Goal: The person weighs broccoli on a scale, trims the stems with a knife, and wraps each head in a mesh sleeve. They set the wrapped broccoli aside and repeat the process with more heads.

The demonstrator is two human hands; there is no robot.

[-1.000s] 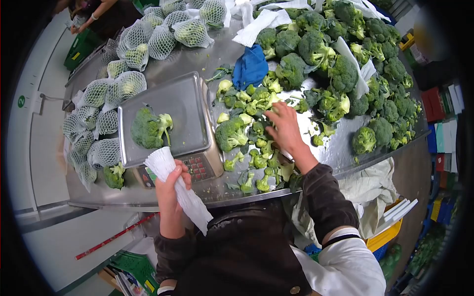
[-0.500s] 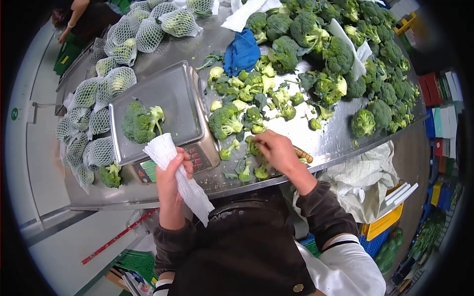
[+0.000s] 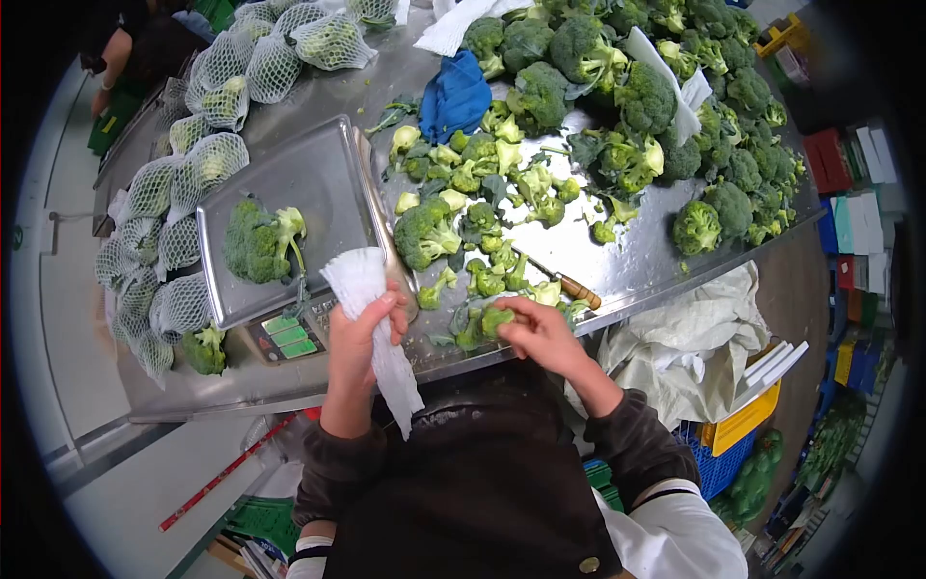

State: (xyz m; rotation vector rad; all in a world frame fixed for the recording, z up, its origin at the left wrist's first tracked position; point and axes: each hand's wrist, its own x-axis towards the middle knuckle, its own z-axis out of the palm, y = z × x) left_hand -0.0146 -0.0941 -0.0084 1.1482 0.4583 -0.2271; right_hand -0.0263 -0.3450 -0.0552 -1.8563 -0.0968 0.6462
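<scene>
My left hand is closed around a bunched white foam net sleeve, which hangs down towards my apron. Between the fingertips of my right hand is a small broccoli floret, just above the table's near edge. Beside that hand lies a knife with a wooden handle, its blade partly among loose broccoli pieces. To the left, a broccoli head rests on the metal tray of a scale. My left hand covers part of the scale's keypad.
Netted broccoli heads line the left side of the metal table. A large broccoli pile covers the back right, near a blue cloth. A white sack hangs below the right edge. Another person's arm shows at top left.
My right hand has moved down towards the near edge, now with a floret at its fingertips. My left hand has shifted slightly right with the net sleeve. The view has shifted a little.
</scene>
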